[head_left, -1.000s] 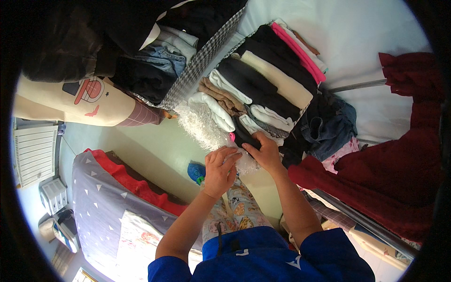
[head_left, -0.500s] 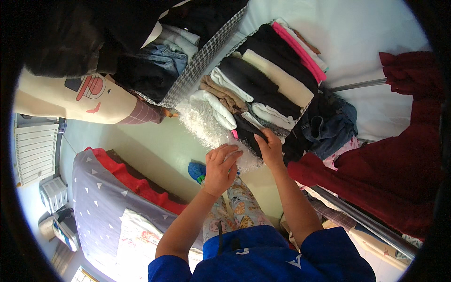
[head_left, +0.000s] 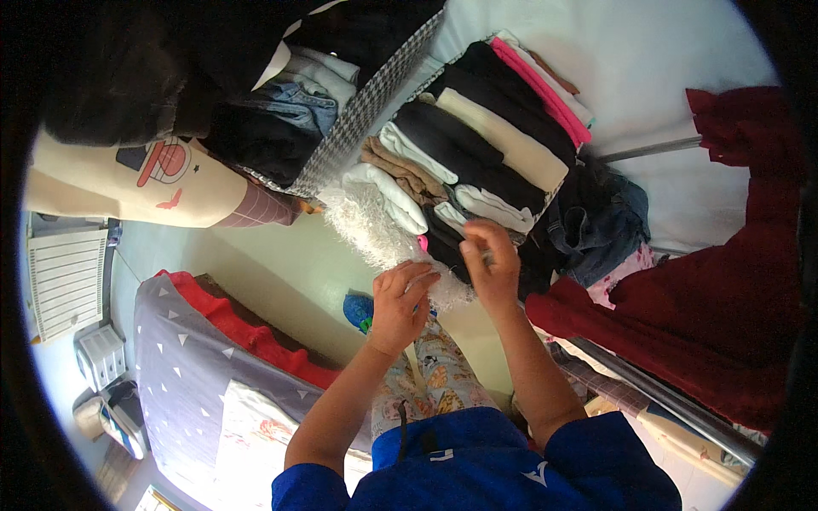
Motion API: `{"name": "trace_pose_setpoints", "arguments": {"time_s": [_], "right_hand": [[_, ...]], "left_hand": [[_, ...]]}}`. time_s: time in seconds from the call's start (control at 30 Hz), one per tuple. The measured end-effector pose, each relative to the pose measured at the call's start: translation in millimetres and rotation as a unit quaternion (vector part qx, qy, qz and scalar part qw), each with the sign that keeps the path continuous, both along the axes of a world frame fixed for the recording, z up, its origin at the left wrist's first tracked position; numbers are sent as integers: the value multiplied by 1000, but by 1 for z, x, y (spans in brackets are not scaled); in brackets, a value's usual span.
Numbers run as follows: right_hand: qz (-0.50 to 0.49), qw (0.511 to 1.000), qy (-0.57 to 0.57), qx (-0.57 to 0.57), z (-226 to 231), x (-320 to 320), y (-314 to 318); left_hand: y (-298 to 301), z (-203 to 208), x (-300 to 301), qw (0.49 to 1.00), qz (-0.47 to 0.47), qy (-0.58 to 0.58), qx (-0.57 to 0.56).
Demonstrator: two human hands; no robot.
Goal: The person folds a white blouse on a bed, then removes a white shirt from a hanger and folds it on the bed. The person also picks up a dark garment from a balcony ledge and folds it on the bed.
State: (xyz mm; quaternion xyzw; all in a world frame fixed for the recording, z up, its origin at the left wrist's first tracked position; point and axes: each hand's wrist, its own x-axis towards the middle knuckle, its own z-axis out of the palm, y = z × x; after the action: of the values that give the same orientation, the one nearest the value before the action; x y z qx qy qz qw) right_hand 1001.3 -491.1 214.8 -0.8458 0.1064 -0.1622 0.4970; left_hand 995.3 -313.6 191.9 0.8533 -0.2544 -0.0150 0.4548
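My left hand (head_left: 399,305) is closed on the near end of a white fluffy garment (head_left: 366,226), which lies along the left edge of a row of folded clothes. To its right, my right hand (head_left: 496,266) is raised a little over the row's near end, fingers loosely bent and thumb apart, with no cloth visibly gripped. Just beyond it are a light grey folded piece (head_left: 452,216) and black cloth (head_left: 445,247). The row also holds a folded white piece (head_left: 392,200), a brown one (head_left: 405,170), a cream one (head_left: 503,140) and a bright pink one (head_left: 541,92).
A houndstooth-patterned box (head_left: 366,102) holding jeans (head_left: 298,106) stands at the far left. On the right are crumpled dark denim (head_left: 596,226), dark red cloth (head_left: 707,298) and a metal rail (head_left: 665,387). A grey triangle-patterned cover (head_left: 196,349) lies at the left.
My right hand has let go of the black cloth and lifted slightly, its fingers now curled above the pile. The left hand stays on the fluffy garment.
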Motion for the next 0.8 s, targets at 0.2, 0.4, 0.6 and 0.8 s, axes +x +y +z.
{"name": "trace_pose_setpoints", "arguments": {"time_s": [0.2, 0.4, 0.6, 0.8], "right_hand": [[171, 968, 75, -167, -23, -25, 13], [180, 970, 79, -142, -16, -26, 12], [163, 981, 88, -59, -17, -24, 8], [120, 989, 43, -74, -20, -21, 12]], "left_hand": [[11, 13, 16, 993, 99, -4, -60], [15, 34, 85, 986, 116, -103, 66], [25, -23, 111, 985, 134, -89, 61], [22, -37, 87, 971, 217, 43, -96]]}}
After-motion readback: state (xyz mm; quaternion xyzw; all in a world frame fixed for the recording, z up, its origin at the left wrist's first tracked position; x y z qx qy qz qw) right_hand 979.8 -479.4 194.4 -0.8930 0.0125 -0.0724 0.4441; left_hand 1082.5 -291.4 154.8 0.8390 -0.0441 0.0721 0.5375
